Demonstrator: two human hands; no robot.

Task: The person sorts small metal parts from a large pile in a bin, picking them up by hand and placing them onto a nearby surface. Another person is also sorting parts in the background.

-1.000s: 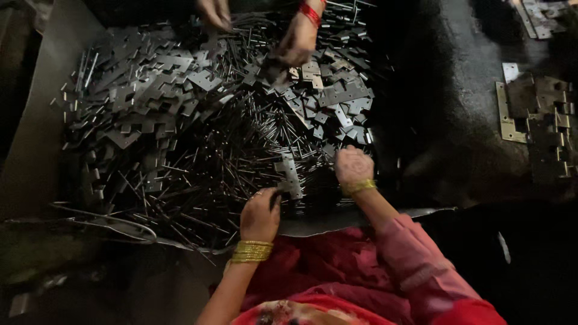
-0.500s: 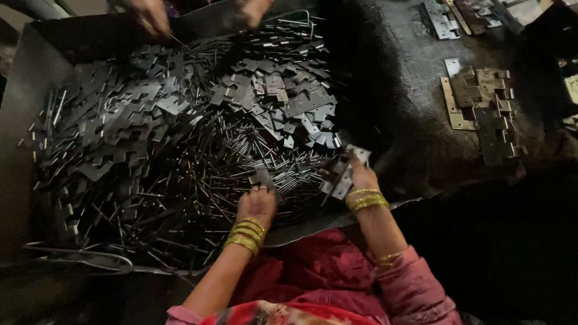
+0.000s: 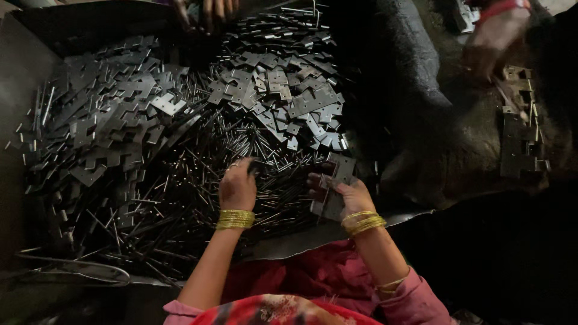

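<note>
Head view: the right hand [image 3: 352, 195] now grips a stack of hinge plates [image 3: 332, 186] at the near edge of the pile of metal pins [image 3: 198, 198], lifted clearer than before; the left hand [image 3: 238, 188], curled, pinches pins beside it.

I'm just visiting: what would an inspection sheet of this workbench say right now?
Surface: dark metal tray, almost covered.
Job's things: hinge leaves gripped in the right hand; left hand picking among thin pins.
Clutter: heap of loose hinge plates.
Grippers: both hands bare, gold bangles on the wrists.
Cables: nothing seen.
Surroundings: other people's hands at top and top right; assembled hinges on dark cloth.
</note>
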